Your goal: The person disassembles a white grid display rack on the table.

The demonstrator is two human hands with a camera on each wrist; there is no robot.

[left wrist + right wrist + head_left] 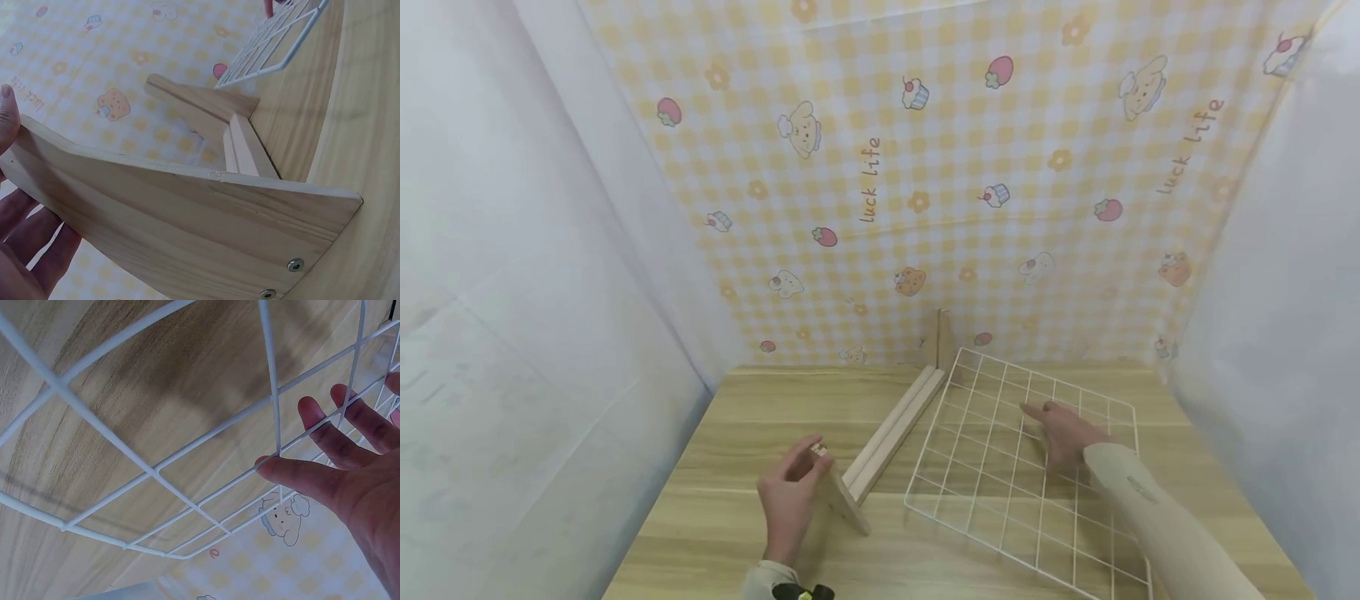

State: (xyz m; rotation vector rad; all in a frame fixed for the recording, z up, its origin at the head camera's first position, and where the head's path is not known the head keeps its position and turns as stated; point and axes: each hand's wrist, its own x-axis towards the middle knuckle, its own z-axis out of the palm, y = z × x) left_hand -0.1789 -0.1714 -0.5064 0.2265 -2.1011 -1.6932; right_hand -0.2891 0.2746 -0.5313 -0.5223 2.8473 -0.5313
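Note:
My left hand [788, 498] grips the raised end of a pale wooden side panel [162, 215], thumb on one side and fingers on the other. That panel stands at the near end of a wooden stand whose two parallel bars [893, 435] run back to a second upright panel [946, 340]. Two bolt heads [295, 265] show low on the near panel. To the right, my right hand [1066, 433] holds a white wire grid [154, 472] by its inner wires. The thumb touches one wire and the fingers reach past others. The grid slants above the table beside the stand.
The wood-grain table [715, 500] lies under everything. A yellow checked cloth [865, 183] with cartoon prints hangs at the back, close behind the stand's far panel. White sheets hang at the left [550, 292] and right [1270, 317].

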